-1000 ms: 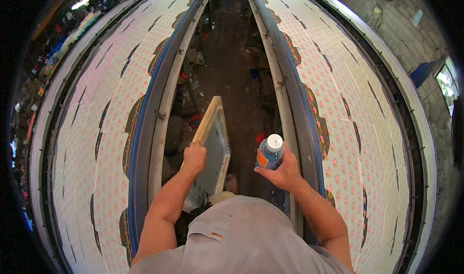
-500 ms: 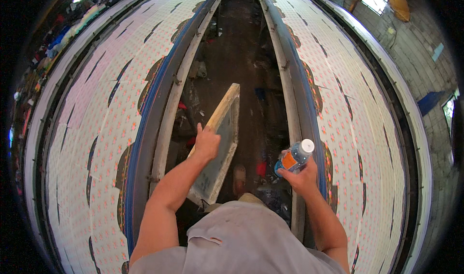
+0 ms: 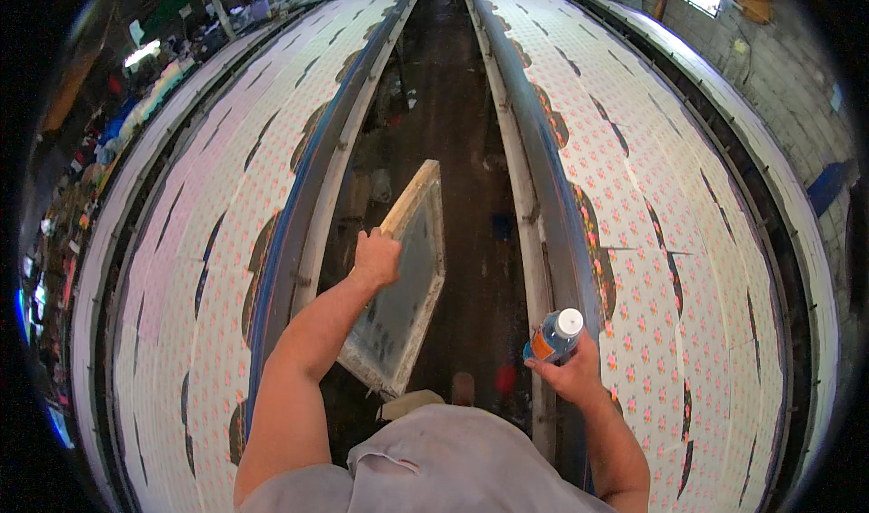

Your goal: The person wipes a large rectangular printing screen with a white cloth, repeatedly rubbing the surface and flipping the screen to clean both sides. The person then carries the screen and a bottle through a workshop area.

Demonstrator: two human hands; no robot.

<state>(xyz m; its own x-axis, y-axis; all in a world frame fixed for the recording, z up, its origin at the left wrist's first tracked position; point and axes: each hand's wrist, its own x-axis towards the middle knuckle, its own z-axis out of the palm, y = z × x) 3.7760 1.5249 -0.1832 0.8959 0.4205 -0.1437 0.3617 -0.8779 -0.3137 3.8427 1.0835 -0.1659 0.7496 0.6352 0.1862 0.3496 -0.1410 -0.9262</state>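
Note:
My left hand is closed over the upper wooden edge of a printing screen, a wood-framed panel of grey mesh with darker marks. The screen hangs tilted beside my left leg, its lower corner near my feet. In my right hand is a clear plastic bottle with a white cap, an orange label and something blue low down. Fingers and thumb wrap round the bottle, which I hold close to the inner edge of the right-hand table.
Long tables covered in flower-printed cloth flank me, the left table and the right table. Between them runs a narrow dark aisle. Rails with small stops line the table edges. A block wall stands far right.
The tables and aisle have shifted in view as I move along. My right hand and the bottle sit slightly lower in the picture. Both hands keep their hold.

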